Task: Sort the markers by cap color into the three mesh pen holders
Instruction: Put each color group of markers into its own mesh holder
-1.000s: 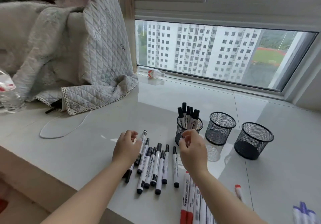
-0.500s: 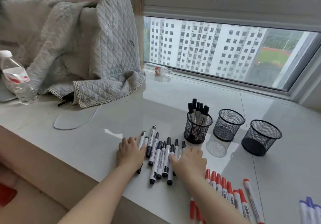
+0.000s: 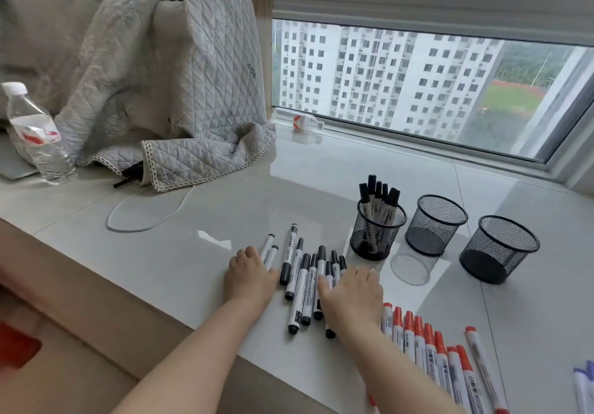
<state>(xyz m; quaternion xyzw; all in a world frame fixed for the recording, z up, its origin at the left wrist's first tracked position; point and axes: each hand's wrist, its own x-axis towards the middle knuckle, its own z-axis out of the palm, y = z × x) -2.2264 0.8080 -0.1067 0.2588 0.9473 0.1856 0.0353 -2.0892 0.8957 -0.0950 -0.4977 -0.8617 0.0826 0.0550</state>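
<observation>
Three black mesh pen holders stand in a row on the white sill. The left holder (image 3: pixel 376 235) holds several black-capped markers; the middle holder (image 3: pixel 434 224) and the right holder (image 3: pixel 498 248) are empty. Several black-capped markers (image 3: pixel 302 280) lie loose in front of the left holder. My left hand (image 3: pixel 250 273) rests palm down on their left side. My right hand (image 3: pixel 352 294) lies flat over their right side, fingers spread. A row of red-capped markers (image 3: pixel 427 346) lies to the right of my right arm. Blue-capped markers (image 3: pixel 585 388) show at the right edge.
A quilted grey blanket (image 3: pixel 154 92) is heaped at the back left, with a white cable (image 3: pixel 141 217) looping out below it. A water bottle (image 3: pixel 35 134) stands at far left. A small bottle (image 3: pixel 305 121) lies by the window frame. The sill's front edge runs under my forearms.
My right hand has come down from the left holder's rim onto the loose black markers. My left hand has stayed beside them. The view has shifted left and nearer.
</observation>
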